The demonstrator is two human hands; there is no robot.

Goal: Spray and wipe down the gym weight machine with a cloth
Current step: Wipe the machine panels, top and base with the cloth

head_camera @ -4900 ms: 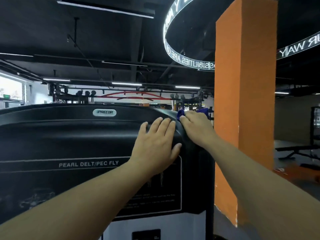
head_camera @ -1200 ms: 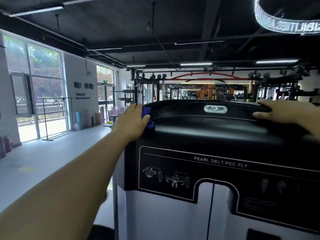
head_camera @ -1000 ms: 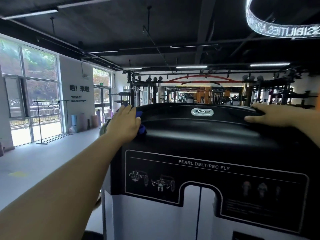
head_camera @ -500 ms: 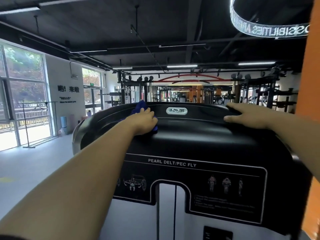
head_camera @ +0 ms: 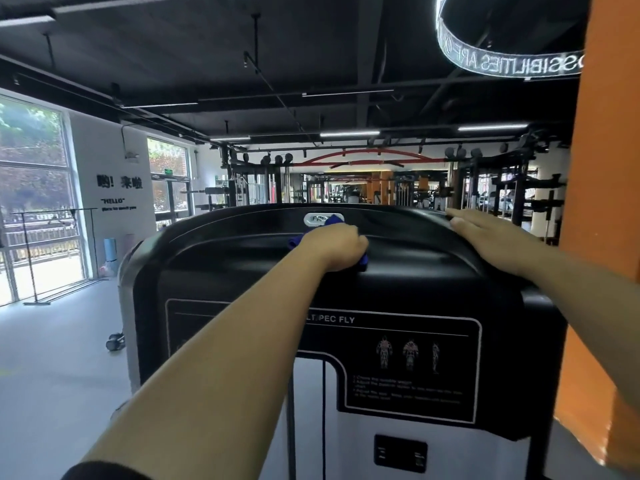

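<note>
- Left hand (head_camera: 341, 245) is bunched around the blue cloth (head_camera: 327, 221), fingers curled over it, pressing it on the machine (head_camera: 415, 271) top just below the logo badge (head_camera: 313, 219) — a wad gives firmer rubbing.
- Right hand (head_camera: 485, 237) lies flat, fingers straight, on the top's right edge, likely bracing the reach.
- No spray bottle in view.

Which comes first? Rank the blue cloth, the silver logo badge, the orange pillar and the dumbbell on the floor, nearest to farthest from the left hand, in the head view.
1. Blue cloth: gripped under the left hand.
2. Silver logo badge: just beyond the hand, partly covered by the cloth.
3. Orange pillar: far right, past the right hand.
4. Dumbbell: on the floor, lower left.
</note>
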